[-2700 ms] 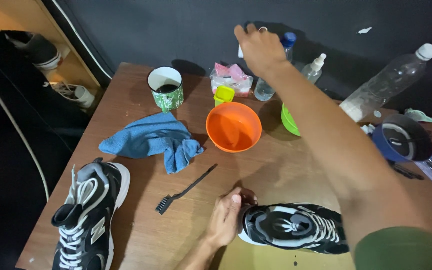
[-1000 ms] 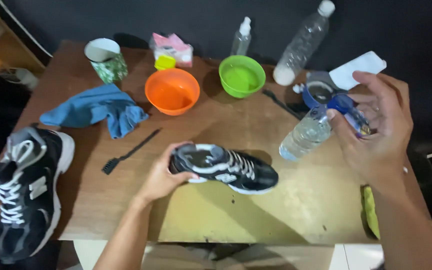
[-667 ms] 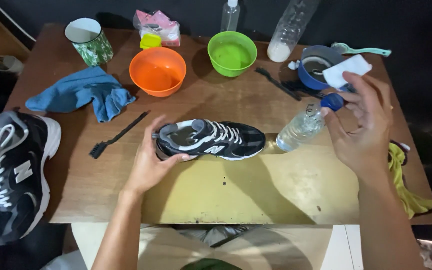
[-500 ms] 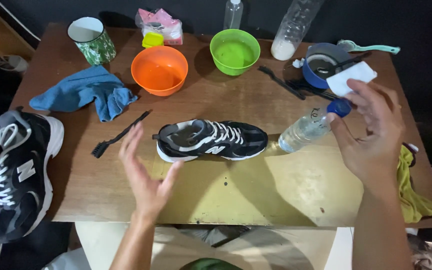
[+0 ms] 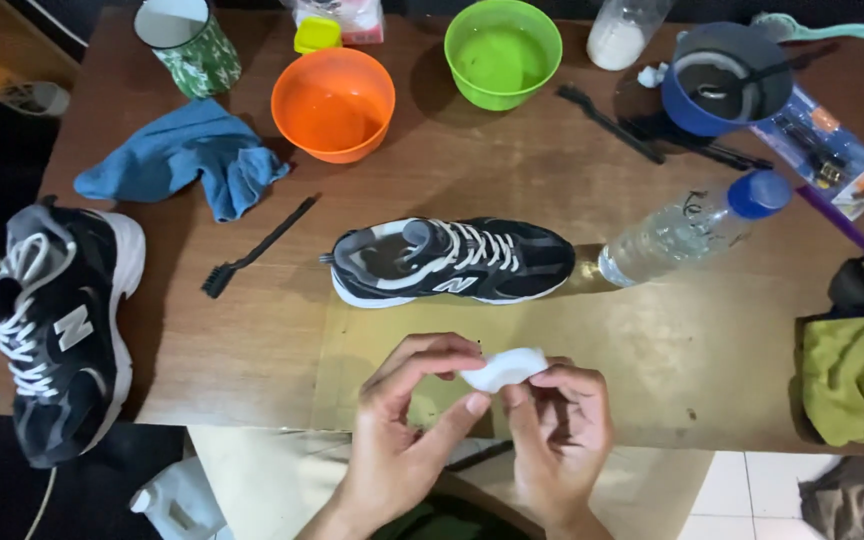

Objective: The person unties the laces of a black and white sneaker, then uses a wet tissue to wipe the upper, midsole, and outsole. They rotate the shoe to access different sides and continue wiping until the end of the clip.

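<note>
Both hands meet over the near edge of the wooden table (image 5: 572,190). My left hand (image 5: 402,420) and my right hand (image 5: 557,430) pinch a small white pad (image 5: 504,367) between their fingertips. Just beyond them a black and grey sneaker (image 5: 452,262) lies on its side, toe to the right. A clear plastic bottle with a blue cap (image 5: 692,228) lies on its side to the right of the sneaker. The second sneaker (image 5: 57,320) rests at the table's left edge.
An orange bowl (image 5: 333,102), a green bowl (image 5: 503,52), a blue bowl (image 5: 722,80) and a patterned mug (image 5: 187,42) stand along the far side. A blue cloth (image 5: 187,165) and a small black brush (image 5: 257,248) lie left. A green cloth (image 5: 857,360) hangs at right.
My left hand let go of the sneaker and my right hand laid the bottle down on the table. Both hands came together at the near edge holding the white pad.
</note>
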